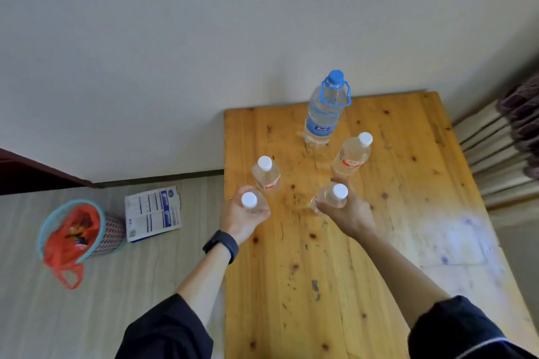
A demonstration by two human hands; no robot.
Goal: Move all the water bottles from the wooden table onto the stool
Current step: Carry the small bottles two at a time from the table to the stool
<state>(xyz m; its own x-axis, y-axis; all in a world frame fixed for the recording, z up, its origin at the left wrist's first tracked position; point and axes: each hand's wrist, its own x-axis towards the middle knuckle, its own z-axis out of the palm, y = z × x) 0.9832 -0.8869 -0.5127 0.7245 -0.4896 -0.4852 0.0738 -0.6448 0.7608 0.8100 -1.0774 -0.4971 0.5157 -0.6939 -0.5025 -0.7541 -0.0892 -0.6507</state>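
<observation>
left hand (242,217): fingers (264,213) curled round left bottle (250,202) at bench (320,285) left edge | right hand (350,213): fingers curled round middle bottle (332,197) | blue-capped bottle (322,116) upright near far edge; two white-capped bottles (267,175) (351,156) before it

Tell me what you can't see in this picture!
Head view:
- Stool: outside the frame.
- Left bottle: body mostly hidden by the left hand.
- Right bottle: partly hidden by the right hand.
- Paper on the floor: print too blurred to read.
- Basket: contents hidden by the red bag.
</observation>
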